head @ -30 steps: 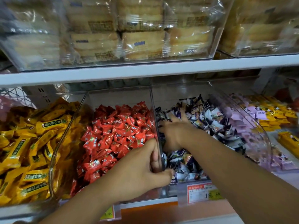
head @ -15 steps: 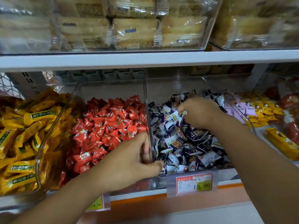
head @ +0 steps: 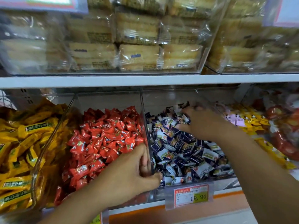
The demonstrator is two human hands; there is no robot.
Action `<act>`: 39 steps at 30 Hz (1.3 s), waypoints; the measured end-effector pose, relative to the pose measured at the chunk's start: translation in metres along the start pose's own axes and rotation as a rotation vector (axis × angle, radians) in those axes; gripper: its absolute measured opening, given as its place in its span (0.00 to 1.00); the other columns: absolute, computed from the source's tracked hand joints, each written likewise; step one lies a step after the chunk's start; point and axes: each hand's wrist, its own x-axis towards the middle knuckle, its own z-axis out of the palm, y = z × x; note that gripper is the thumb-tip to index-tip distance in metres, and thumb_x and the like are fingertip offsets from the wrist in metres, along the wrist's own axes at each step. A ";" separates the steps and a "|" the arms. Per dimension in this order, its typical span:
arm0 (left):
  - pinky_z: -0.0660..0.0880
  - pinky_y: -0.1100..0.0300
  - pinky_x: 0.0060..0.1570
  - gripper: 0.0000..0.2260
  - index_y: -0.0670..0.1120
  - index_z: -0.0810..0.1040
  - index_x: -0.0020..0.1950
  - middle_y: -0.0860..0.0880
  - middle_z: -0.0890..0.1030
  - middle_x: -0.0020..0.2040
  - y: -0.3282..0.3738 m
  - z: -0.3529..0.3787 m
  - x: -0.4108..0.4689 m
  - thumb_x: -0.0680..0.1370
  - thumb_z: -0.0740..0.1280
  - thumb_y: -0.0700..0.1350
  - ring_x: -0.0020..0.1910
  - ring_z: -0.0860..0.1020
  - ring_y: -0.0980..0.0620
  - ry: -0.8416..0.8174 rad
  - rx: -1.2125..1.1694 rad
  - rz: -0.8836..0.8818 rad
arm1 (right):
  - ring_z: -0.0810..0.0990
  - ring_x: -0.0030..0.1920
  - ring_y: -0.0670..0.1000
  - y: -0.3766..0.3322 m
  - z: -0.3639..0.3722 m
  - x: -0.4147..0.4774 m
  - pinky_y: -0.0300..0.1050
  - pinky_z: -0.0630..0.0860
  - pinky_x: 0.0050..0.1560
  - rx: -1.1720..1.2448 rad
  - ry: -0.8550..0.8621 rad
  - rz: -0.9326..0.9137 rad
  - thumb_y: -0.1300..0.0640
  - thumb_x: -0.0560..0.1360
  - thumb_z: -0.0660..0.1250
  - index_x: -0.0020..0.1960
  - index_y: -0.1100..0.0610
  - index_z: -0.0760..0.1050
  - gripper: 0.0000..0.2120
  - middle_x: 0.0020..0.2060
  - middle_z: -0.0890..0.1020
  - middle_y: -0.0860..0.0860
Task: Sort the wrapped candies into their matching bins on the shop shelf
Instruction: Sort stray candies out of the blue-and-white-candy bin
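Clear bins line the lower shelf. One holds red wrapped candies [head: 106, 138], the bin to its right holds purple-and-white wrapped candies [head: 181, 152]. My left hand [head: 132, 172] grips the clear divider wall [head: 144, 120] between these two bins, thumb on the purple side, fingers on the red side. My right hand [head: 203, 122] is deep in the purple-and-white bin near its back, fingers curled among the candies; it is blurred and I cannot tell whether it holds one.
A bin of yellow wrapped bars [head: 21, 149] stands at the left. Yellow and pink sweets [head: 246, 122] and red packs [head: 284, 136] lie at the right. Wrapped cakes [head: 135, 42] fill the upper shelf. A price tag [head: 191, 195] hangs on the shelf edge.
My right hand has moved from the front of the purple-and-white bin up toward its back. My left hand has stayed on the divider. The view has tilted up slightly.
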 end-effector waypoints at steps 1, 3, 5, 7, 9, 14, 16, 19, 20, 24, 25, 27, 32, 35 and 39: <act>0.67 0.65 0.31 0.18 0.48 0.66 0.44 0.59 0.73 0.31 0.001 0.000 0.000 0.72 0.73 0.55 0.29 0.67 0.60 0.005 0.009 0.003 | 0.62 0.72 0.63 -0.006 0.016 0.005 0.56 0.62 0.69 -0.070 -0.046 0.037 0.31 0.76 0.54 0.78 0.47 0.50 0.37 0.74 0.60 0.60; 0.67 0.65 0.31 0.18 0.49 0.66 0.44 0.59 0.74 0.32 0.003 -0.001 -0.001 0.72 0.73 0.56 0.29 0.67 0.60 0.008 0.012 0.007 | 0.54 0.74 0.67 -0.021 0.042 0.013 0.62 0.59 0.71 -0.097 -0.054 0.001 0.30 0.76 0.49 0.78 0.47 0.43 0.38 0.77 0.53 0.60; 0.67 0.63 0.32 0.19 0.49 0.66 0.44 0.59 0.74 0.32 0.004 -0.001 -0.001 0.72 0.73 0.57 0.29 0.67 0.60 -0.003 0.011 0.007 | 0.52 0.74 0.67 -0.038 0.048 0.014 0.63 0.59 0.71 0.051 -0.045 -0.090 0.34 0.78 0.52 0.78 0.45 0.44 0.34 0.77 0.52 0.57; 0.69 0.58 0.33 0.19 0.49 0.67 0.45 0.57 0.74 0.32 0.002 -0.002 -0.001 0.71 0.73 0.58 0.30 0.68 0.60 -0.013 -0.012 0.014 | 0.50 0.75 0.63 -0.051 0.045 0.008 0.63 0.55 0.73 0.167 -0.078 -0.213 0.38 0.79 0.55 0.78 0.41 0.47 0.30 0.78 0.52 0.52; 0.74 0.50 0.38 0.20 0.50 0.69 0.48 0.55 0.75 0.34 -0.001 -0.004 -0.001 0.69 0.72 0.61 0.32 0.71 0.58 -0.029 -0.030 0.019 | 0.48 0.77 0.59 -0.050 0.032 0.003 0.60 0.53 0.75 0.263 -0.139 -0.278 0.40 0.80 0.56 0.76 0.38 0.53 0.27 0.78 0.51 0.48; 0.73 0.52 0.37 0.20 0.53 0.68 0.44 0.54 0.76 0.35 -0.003 -0.004 -0.002 0.68 0.71 0.64 0.32 0.70 0.59 -0.016 -0.015 0.029 | 0.59 0.74 0.62 -0.009 0.010 0.016 0.59 0.58 0.73 0.259 -0.002 -0.001 0.37 0.80 0.52 0.76 0.43 0.57 0.26 0.76 0.59 0.55; 0.70 0.55 0.32 0.24 0.53 0.68 0.41 0.51 0.76 0.32 -0.001 -0.004 -0.004 0.66 0.67 0.72 0.28 0.69 0.57 0.075 0.033 0.069 | 0.57 0.75 0.62 -0.009 0.022 0.014 0.58 0.55 0.73 0.232 -0.118 0.039 0.37 0.80 0.48 0.78 0.45 0.54 0.28 0.77 0.56 0.57; 0.70 0.52 0.27 0.25 0.51 0.70 0.37 0.48 0.75 0.29 0.003 -0.011 -0.006 0.70 0.60 0.74 0.24 0.71 0.51 0.373 0.055 0.210 | 0.60 0.75 0.54 -0.017 0.021 -0.006 0.49 0.57 0.72 0.377 -0.116 -0.087 0.40 0.82 0.47 0.77 0.46 0.58 0.25 0.76 0.61 0.52; 0.69 0.57 0.25 0.21 0.53 0.71 0.36 0.51 0.75 0.29 0.009 -0.017 -0.005 0.72 0.61 0.70 0.25 0.72 0.53 0.460 0.099 0.266 | 0.64 0.73 0.53 -0.015 0.013 -0.016 0.44 0.61 0.69 0.454 -0.021 -0.114 0.43 0.83 0.49 0.76 0.47 0.61 0.23 0.74 0.65 0.51; 0.74 0.64 0.47 0.12 0.61 0.77 0.56 0.64 0.78 0.49 0.057 -0.038 0.024 0.77 0.60 0.60 0.47 0.75 0.65 0.389 0.485 0.422 | 0.71 0.63 0.56 0.020 0.002 -0.058 0.45 0.67 0.60 0.376 0.635 -0.151 0.60 0.82 0.59 0.62 0.50 0.78 0.14 0.60 0.79 0.52; 0.73 0.63 0.56 0.15 0.61 0.75 0.62 0.64 0.76 0.58 0.069 -0.038 0.038 0.77 0.59 0.60 0.54 0.73 0.65 0.264 0.573 0.436 | 0.71 0.64 0.60 0.030 0.010 -0.066 0.51 0.68 0.63 0.322 0.728 -0.121 0.62 0.79 0.62 0.59 0.51 0.80 0.13 0.59 0.79 0.54; 0.63 0.64 0.66 0.20 0.58 0.69 0.71 0.58 0.70 0.70 0.089 -0.028 0.074 0.79 0.60 0.59 0.67 0.68 0.59 -0.031 0.700 0.441 | 0.66 0.70 0.65 0.048 0.029 -0.073 0.63 0.65 0.68 0.334 0.701 -0.046 0.65 0.77 0.66 0.59 0.51 0.80 0.15 0.66 0.75 0.57; 0.46 0.56 0.75 0.29 0.60 0.51 0.79 0.51 0.43 0.80 0.092 0.015 0.156 0.80 0.55 0.63 0.78 0.45 0.50 -0.512 0.891 0.269 | 0.75 0.61 0.53 0.058 0.054 -0.080 0.48 0.74 0.47 0.534 0.593 -0.001 0.61 0.79 0.61 0.64 0.49 0.76 0.16 0.75 0.63 0.48; 0.44 0.48 0.75 0.27 0.65 0.50 0.77 0.52 0.39 0.79 0.074 0.026 0.174 0.80 0.54 0.64 0.78 0.40 0.45 -0.596 1.003 0.216 | 0.76 0.44 0.49 0.060 0.060 -0.077 0.45 0.70 0.36 0.537 0.608 0.007 0.60 0.80 0.59 0.61 0.47 0.76 0.14 0.76 0.61 0.44; 0.48 0.51 0.76 0.27 0.64 0.51 0.77 0.53 0.43 0.80 0.053 0.005 0.177 0.80 0.56 0.62 0.78 0.46 0.48 -0.665 1.044 0.242 | 0.80 0.49 0.52 0.062 0.063 -0.075 0.48 0.75 0.38 0.514 0.639 0.023 0.59 0.79 0.59 0.57 0.48 0.76 0.12 0.75 0.62 0.44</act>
